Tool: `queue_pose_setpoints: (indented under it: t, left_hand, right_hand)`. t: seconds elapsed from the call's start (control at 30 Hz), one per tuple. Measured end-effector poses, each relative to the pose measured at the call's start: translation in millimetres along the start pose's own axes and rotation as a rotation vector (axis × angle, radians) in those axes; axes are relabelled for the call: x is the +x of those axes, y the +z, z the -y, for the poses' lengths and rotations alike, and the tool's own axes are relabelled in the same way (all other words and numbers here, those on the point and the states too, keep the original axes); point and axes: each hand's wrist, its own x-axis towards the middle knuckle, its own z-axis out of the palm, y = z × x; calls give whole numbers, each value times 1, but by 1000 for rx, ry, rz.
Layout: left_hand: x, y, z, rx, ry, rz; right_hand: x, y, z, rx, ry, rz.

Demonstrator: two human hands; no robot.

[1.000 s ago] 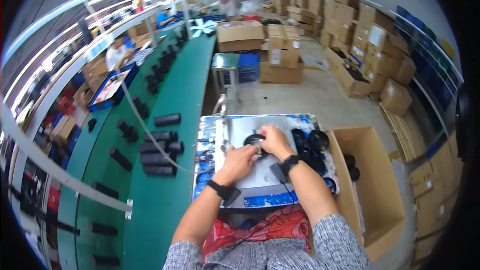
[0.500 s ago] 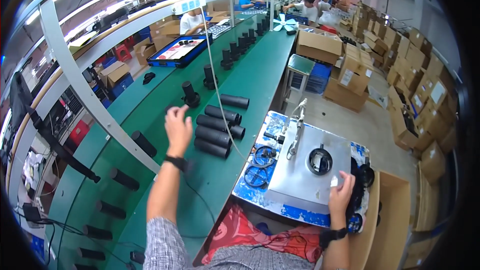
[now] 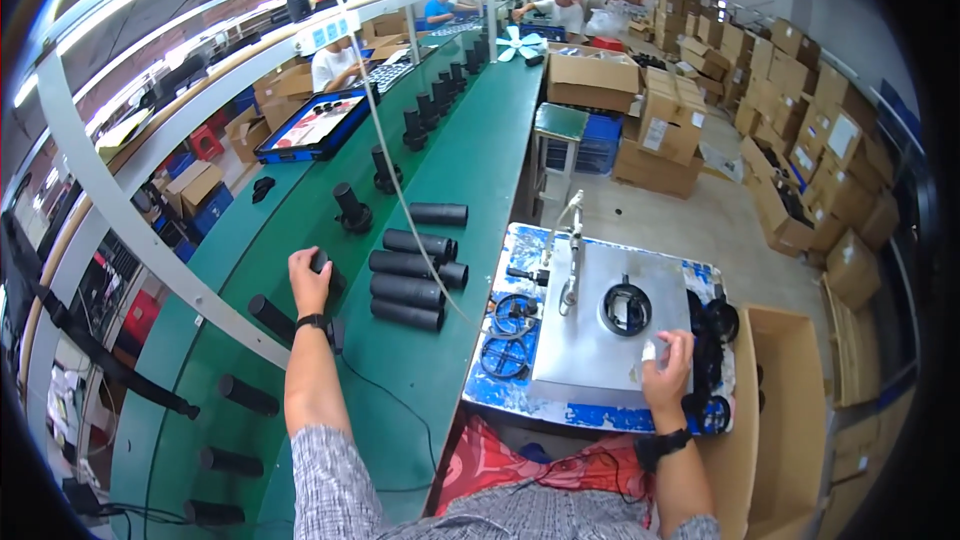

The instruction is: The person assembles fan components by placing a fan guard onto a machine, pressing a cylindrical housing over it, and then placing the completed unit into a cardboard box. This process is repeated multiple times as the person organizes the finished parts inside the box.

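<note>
My left hand [image 3: 310, 285] stretches out, fingers closed around a black tube [image 3: 319, 262]. My right hand [image 3: 668, 372] curls loosely, fingers parted.

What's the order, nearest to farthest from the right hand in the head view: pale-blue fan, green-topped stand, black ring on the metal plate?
1. Black ring: ahead and slightly left of the right hand, on the metal plate.
2. Green-topped stand: farther ahead, left, beside the green bench.
3. Pale-blue fan: farthest, toward the bench's far end.
</note>
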Motion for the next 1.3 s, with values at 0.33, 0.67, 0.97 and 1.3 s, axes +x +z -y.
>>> queue_pose_setpoints:
  t: [0.33,0.67,0.97,1.3]
  left_hand:
    - [-168,-92,-391,-778,422,95]
    - [-247,-45,-461,-1140,-32,381]
    - [-275,-34,-404,-979,-247,413]
    - [-199,42,-395,-780,6,507]
  right_hand:
    - [28,-22,106,445,-145,381]
    - [108,-22,-23,341,122,203]
    - [106,-13,-29,17,198,401]
    - [117,-8,-77,106,93,485]
